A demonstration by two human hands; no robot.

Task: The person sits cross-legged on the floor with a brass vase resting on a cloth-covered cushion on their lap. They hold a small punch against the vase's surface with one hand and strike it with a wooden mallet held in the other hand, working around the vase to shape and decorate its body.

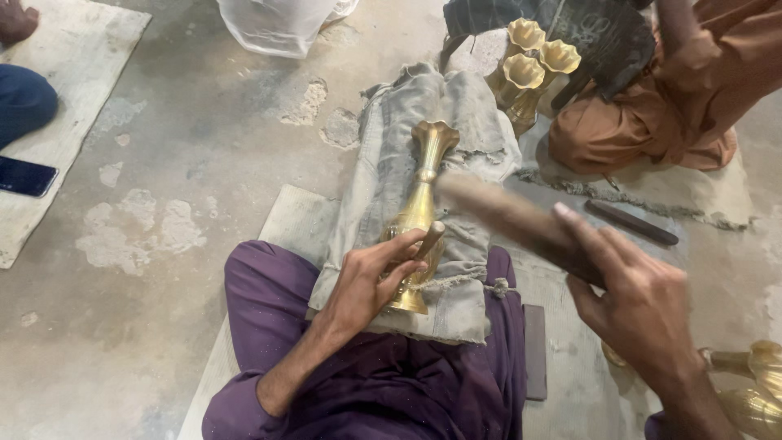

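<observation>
Left grip [371,281] pinches a punch [429,239] against the brass vase [419,208]; right grip [639,301] clasps a blurred mallet [509,218].

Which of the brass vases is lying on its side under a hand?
The brass vase on the grey padded cloth, steadied by the left hand; the three vases near the co-worker stand upright.

A floor-level metalworking workshop: people sit on mats [73,57] laid over a rough, patched concrete floor [204,147]. Unfinished brass vases [529,69] stand clustered (three together) by a seated worker, with a padded cloth rest [456,122] and flat hand tools [631,222] nearby.
</observation>
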